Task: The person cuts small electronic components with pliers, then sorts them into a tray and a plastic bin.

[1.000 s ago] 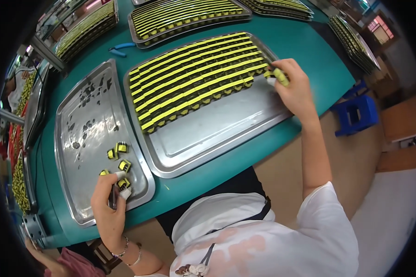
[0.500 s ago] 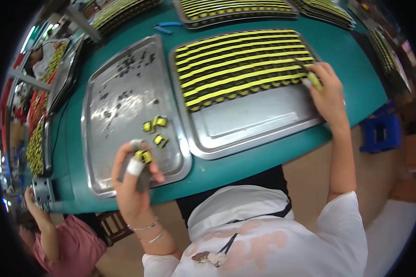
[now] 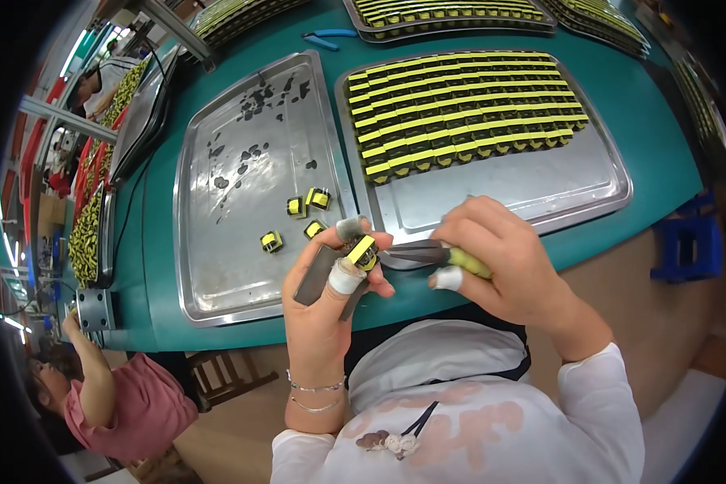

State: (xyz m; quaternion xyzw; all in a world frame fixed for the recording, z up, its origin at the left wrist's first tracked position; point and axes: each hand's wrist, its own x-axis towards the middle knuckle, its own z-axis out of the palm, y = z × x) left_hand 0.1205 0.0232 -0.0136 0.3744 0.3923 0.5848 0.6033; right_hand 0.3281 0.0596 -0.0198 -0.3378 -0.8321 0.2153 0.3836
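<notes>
My left hand (image 3: 313, 294), white tape on its fingers, pinches a small transformer coil (image 3: 364, 252) with a black body and yellow tape. A flat dark grey piece (image 3: 318, 274) also lies in that hand, partly hidden. My right hand (image 3: 512, 262) is wrapped round pliers (image 3: 415, 252) with dark tapering jaws and yellow-green handles. The jaw tips are right beside the coil; whether they touch it I cannot tell. Beyond my left hand, several loose coils (image 3: 271, 241) rest on the left metal tray (image 3: 234, 292).
Dark flakes (image 3: 258, 101) are scattered over the left tray. The right metal tray (image 3: 532, 189) carries close rows of coils (image 3: 460, 113). Blue-handled cutters (image 3: 328, 35) and another loaded tray (image 3: 452, 31) are farther back. A co-worker in pink (image 3: 129, 411) is at lower left.
My right hand has come from the right tray's coil rows to my left hand, bringing the pliers. The left hand still holds its coil; a loose coil earlier behind it now shows.
</notes>
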